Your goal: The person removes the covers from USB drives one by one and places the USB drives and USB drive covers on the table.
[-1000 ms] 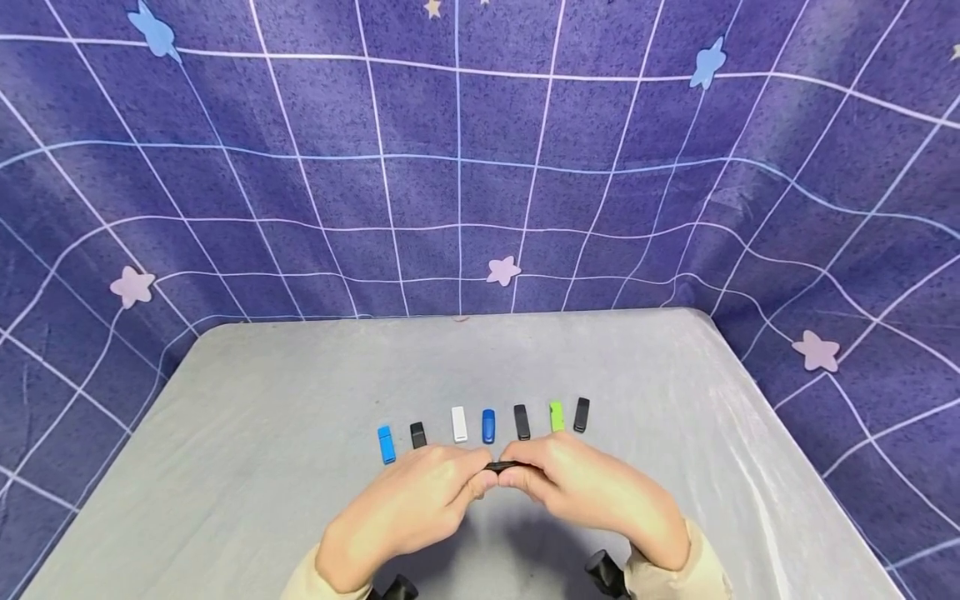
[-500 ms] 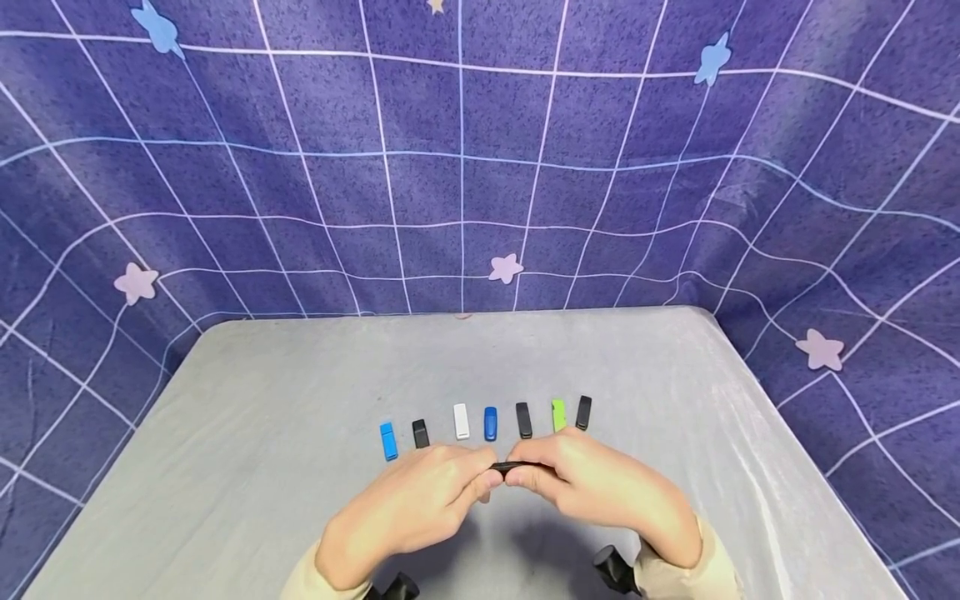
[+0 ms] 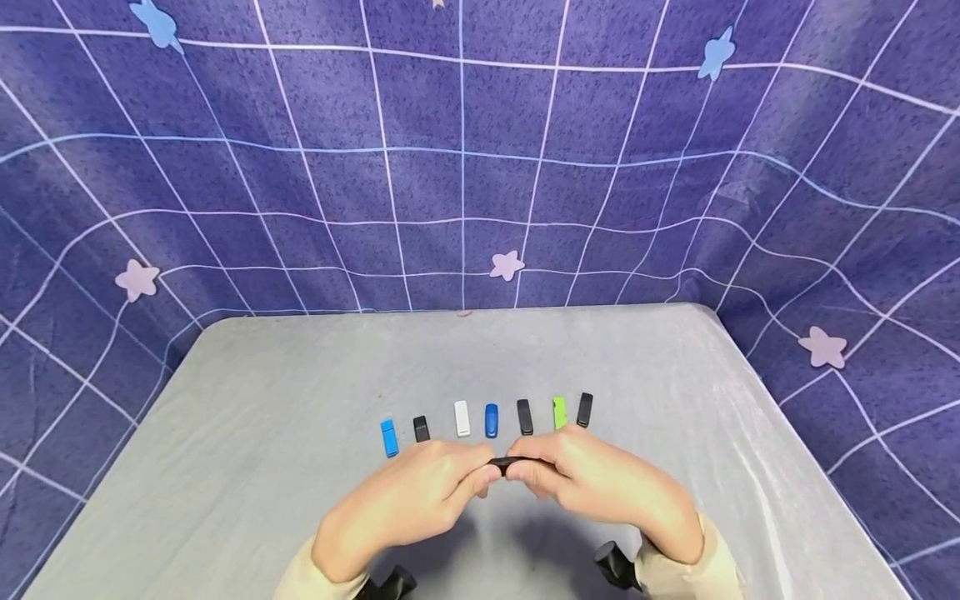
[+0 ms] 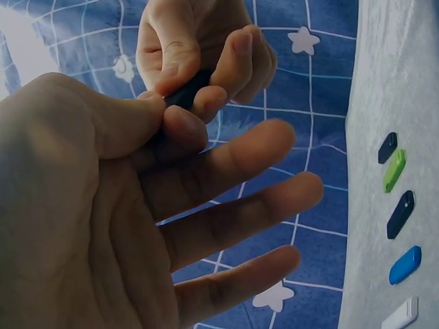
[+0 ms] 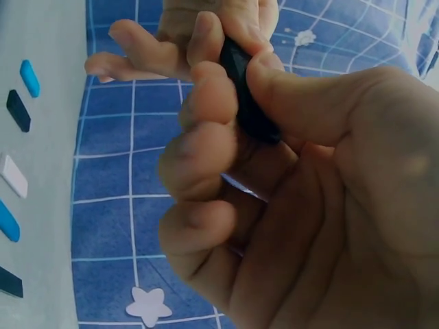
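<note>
A small black USB flash drive (image 3: 501, 464) is held between my two hands above the near part of the table. My left hand (image 3: 416, 496) pinches its left end between thumb and index finger; the other three fingers stretch out, as the left wrist view shows. On the opposite end my right hand (image 3: 588, 475) has thumb and curled fingers around it. Seen from the right wrist, the flash drive (image 5: 248, 99) is a dark tapered body, both ends partly covered by fingers. Whether its cap is on cannot be made out.
Beyond the hands, several flash drives lie in a row on the grey-covered table (image 3: 300, 375): light blue (image 3: 389, 437), black (image 3: 422, 428), white (image 3: 462, 418), blue (image 3: 491, 420), another black (image 3: 525, 417), green (image 3: 559, 412) and black. A purple star-patterned curtain (image 3: 420, 183) surrounds the table's back and sides.
Both hands keep hold of the black flash drive. They have shifted very slightly to the right in the head view, together with the row. The right forearm has moved a little outward.
</note>
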`<state>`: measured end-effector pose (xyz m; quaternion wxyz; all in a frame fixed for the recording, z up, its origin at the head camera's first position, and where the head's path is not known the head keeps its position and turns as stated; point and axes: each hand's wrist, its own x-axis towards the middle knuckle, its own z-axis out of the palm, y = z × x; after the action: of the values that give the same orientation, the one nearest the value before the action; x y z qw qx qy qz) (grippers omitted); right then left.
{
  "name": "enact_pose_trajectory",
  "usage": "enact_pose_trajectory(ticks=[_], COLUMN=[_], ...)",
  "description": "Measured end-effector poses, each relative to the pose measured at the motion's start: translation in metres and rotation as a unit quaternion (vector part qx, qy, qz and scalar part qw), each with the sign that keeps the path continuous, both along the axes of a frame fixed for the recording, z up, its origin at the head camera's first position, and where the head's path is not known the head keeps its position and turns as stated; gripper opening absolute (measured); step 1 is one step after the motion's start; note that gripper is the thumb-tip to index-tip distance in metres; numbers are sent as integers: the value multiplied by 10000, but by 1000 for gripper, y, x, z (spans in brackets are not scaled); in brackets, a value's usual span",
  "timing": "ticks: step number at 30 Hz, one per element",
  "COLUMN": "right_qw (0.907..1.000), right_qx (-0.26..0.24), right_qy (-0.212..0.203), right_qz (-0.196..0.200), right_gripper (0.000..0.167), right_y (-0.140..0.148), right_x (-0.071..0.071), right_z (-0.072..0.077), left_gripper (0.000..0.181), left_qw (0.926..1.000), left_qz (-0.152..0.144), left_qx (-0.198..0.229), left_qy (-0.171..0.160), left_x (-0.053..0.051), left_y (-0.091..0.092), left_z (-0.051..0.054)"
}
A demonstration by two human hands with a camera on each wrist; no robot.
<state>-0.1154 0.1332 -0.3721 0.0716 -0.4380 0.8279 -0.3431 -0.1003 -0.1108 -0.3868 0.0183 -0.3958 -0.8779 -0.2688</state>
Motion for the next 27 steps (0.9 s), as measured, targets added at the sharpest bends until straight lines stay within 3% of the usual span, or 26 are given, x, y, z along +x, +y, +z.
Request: enact_pose_trajectory(ticks=[7, 14, 27], right_qw=[9992, 9983, 9943], right_qx=[176, 277, 295], right_qy=[61, 279, 642], right_qz=[-341, -419, -801], right_gripper=[19, 15, 25], right_y=[-4, -5, -13], right_x=[-4, -11, -12], right_z=[-4, -13, -20], left_gripper=[32, 29, 24], left_qw=[9987, 9991, 9968], left_qz=[81, 342, 517], left_qx=[-60, -163, -251], left_qy=[499, 216, 553], left_x=[-8, -16, -22], left_y=[1, -1, -2], left_z=[-6, -13, -24])
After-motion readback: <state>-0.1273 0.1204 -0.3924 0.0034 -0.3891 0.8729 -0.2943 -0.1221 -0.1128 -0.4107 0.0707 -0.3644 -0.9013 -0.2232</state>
